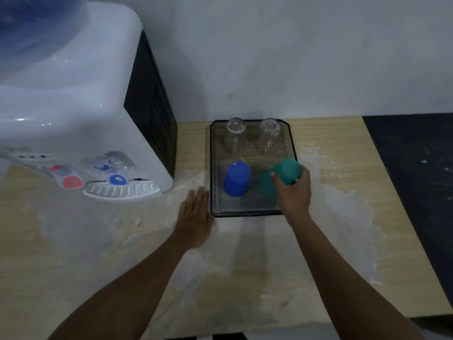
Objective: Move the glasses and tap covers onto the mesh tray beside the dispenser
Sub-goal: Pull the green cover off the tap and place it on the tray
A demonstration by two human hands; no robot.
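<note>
- Pale wood-grain counter [98, 241], streaked whitish, carries everything.
- Left hand [195, 217], grip apart and flat, rests against the tray's lower left edge, probably steadying it.
- Right hand [293, 192], grip clamped on the tilted teal plastic cover [284, 174], lowers it mid-frame.
- Black wire-mesh tray [245, 209] holds an inverted blue plastic cover [236, 179].
- Further up, two clear glasses [235, 128], seemingly upside down.
- White dispenser [73, 106], upper left.
</note>
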